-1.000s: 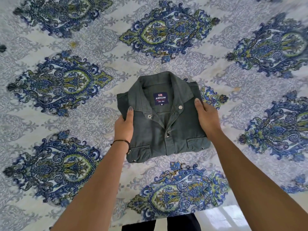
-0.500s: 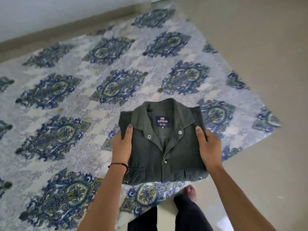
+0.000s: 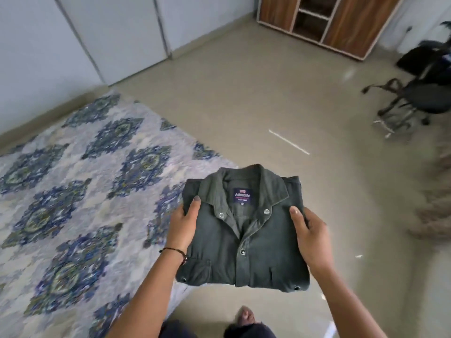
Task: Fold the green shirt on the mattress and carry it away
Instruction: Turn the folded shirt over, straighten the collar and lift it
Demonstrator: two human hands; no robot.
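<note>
The green shirt (image 3: 244, 230) is folded into a neat rectangle, collar up and brand label showing, and is held in the air above the mattress's right edge and the floor. My left hand (image 3: 184, 224) grips its left side, thumb on top. My right hand (image 3: 310, 236) grips its right side, thumb on top. The mattress (image 3: 73, 196), covered in a white sheet with blue and green medallions, lies on the floor at the left.
Beige floor (image 3: 268, 106) stretches ahead and to the right. A wooden cabinet (image 3: 327, 18) stands at the back, white closet doors (image 3: 109, 37) at the back left, a black office chair (image 3: 419, 93) at the right. My bare foot (image 3: 245, 315) shows below the shirt.
The shirt has been lifted off the mattress in both hands and carried to the right, past the mattress edge. The view has swung up and right, bringing the floor, cabinet and chair into sight.
</note>
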